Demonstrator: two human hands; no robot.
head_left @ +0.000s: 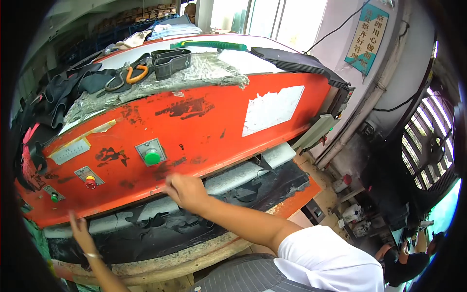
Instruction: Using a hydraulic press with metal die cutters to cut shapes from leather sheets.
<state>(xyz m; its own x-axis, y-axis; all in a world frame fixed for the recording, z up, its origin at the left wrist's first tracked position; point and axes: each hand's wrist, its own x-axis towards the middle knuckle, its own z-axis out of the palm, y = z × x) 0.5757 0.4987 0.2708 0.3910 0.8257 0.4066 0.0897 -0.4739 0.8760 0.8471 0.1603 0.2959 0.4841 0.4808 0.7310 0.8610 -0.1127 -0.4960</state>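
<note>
A big red machine (pixel 219 114) stretches across my front, with a long slot along its lower edge. In the slot lies a pale slab (pixel 233 175) above a black sheet bed (pixel 194 232), with dark crumpled scraps (pixel 160 221) on the bed. My right hand (pixel 187 193) is over the slot's middle, below the green push button (pixel 152 156). Its fingers are curled, slightly blurred, and partly hidden from me. At the slot's left end, my left hand (pixel 82 237) reaches up by the machine's lower edge, fingers stretched and nothing visible in them.
On top of the machine lie orange-handled scissors (pixel 137 74), a black band-like piece (pixel 171 64), a green-handled tool (pixel 214 45), dark cloth pieces (pixel 63 92) and stacked black sheets (pixel 296 61). A red stop button (pixel 90 182) is on the left front. Another person (pixel 411 260) is at lower right.
</note>
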